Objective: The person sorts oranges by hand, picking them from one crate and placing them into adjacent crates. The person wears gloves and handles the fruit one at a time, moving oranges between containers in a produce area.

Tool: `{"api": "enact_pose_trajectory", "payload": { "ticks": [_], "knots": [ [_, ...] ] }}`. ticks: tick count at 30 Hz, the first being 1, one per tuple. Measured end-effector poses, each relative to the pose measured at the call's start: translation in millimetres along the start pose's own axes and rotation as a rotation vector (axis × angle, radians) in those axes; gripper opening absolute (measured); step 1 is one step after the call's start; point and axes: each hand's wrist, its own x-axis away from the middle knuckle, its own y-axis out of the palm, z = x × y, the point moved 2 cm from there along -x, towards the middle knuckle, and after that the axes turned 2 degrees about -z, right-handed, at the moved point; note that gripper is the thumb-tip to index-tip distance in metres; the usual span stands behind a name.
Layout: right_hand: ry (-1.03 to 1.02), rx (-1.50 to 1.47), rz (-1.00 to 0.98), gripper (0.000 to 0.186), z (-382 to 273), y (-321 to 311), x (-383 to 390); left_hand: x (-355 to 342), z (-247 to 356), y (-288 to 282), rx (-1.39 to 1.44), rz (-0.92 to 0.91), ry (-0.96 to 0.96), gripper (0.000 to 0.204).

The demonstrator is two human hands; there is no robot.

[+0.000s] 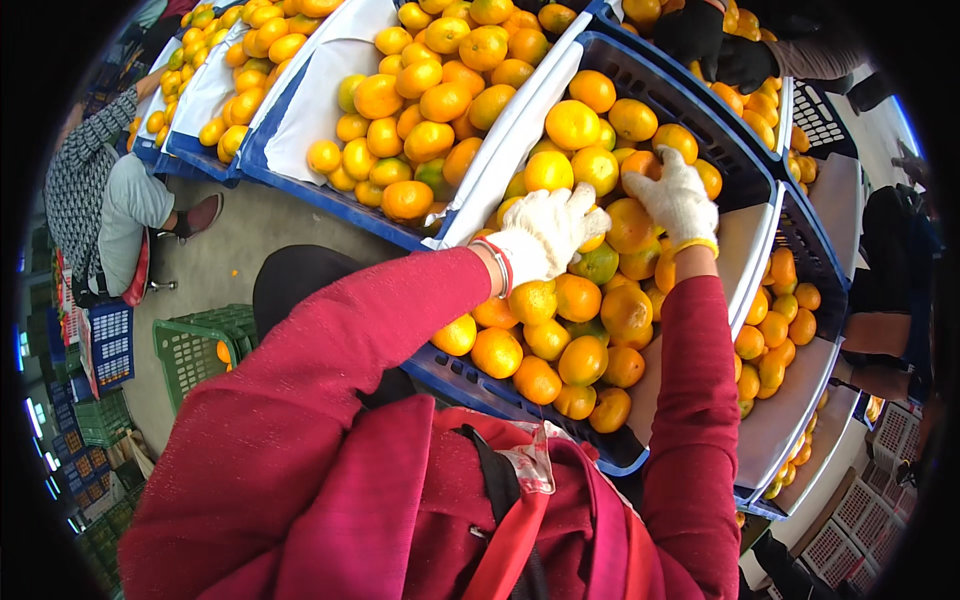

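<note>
Orange-yellow mandarins [578,298], a few of them greenish, fill a blue plastic crate [745,165] in front of me. Both my hands wear white knit gloves. My left hand [545,235] lies over the fruit at the crate's left side, its fingers stretched out to the right; what is under the palm is hidden. Farther right, my right hand [680,205] reaches in with thumb and fingers apart, touching a mandarin [641,166] between them. Just left of that thumb lies another large mandarin [630,226]. White lining [745,245] covers part of the crate's right side.
More lined crates of mandarins stand at left [428,95] and right [775,330]. Dark-gloved hands of another person [715,45] work over the far-right crate. Someone sits [110,190] at the far left. A green crate [205,345] stands on the floor by my left arm.
</note>
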Motion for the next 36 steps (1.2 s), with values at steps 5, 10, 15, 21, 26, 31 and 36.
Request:
{"api": "enact_pose_trajectory", "payload": {
  "ticks": [5,10,15,21,26,31,36],
  "knots": [
    [-0.186,0.14,-0.018,0.066,14,12,-30,-7,-3,3,-0.041,-0.042,0.11,0.058],
    [-0.213,0.055,0.227,0.071,22,26,6,-14,-15,-42,0.177,-0.227,0.117,0.051],
    [-0.438,-0.274,0.167,0.066,18,43,115,0,-28,-111,0.227,0.046,0.118,0.04],
    [-0.323,-0.114,-0.164,0.075,-43,64,191,55,-25,-127,0.429,-0.002,-0.071,0.045],
    [-0.233,-0.449,-0.366,0.073,-12,86,165,86,-18,-111,0.239,0.027,-0.085,0.037],
    [-0.212,-0.16,-0.047,0.061,-26,72,191,91,-21,-14,-0.359,-0.292,0.067,0.041],
    [-0.105,-0.41,0.178,0.058,25,46,204,90,-35,34,-0.459,0.092,-0.048,0.047]
  ]
}}
